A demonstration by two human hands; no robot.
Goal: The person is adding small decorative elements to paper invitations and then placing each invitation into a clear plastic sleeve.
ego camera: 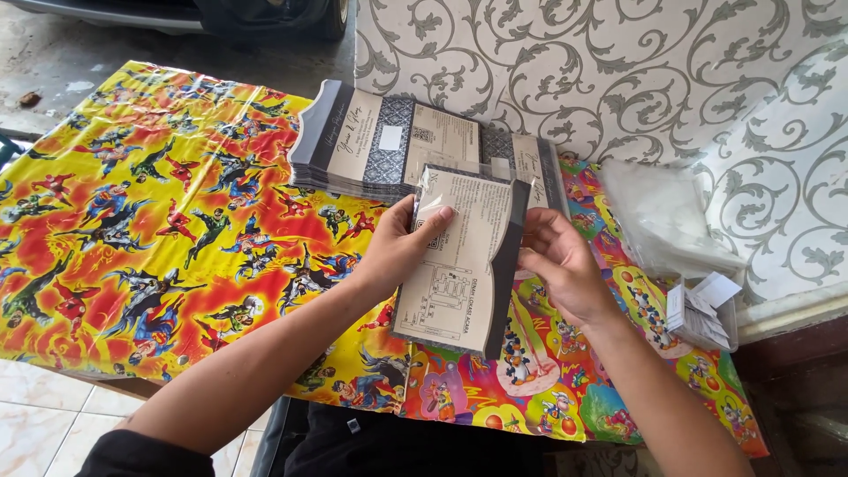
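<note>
Both hands, left [402, 247] and right [561, 265], grip cream-grey card [459, 265] above card stack [389, 141].

Scroll-patterned wall [618, 62], white floor tiles [35, 406]

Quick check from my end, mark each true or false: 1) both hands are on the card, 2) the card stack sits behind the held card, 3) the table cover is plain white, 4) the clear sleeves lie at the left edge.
1) Both hands hold the card. True: left hand and right hand grip the card.
2) The card stack lies behind it. True.
3) The table cover is plain white. False: it is bright cartoon print.
4) The clear sleeves lie at the left edge. False: they lie at the right.
</note>
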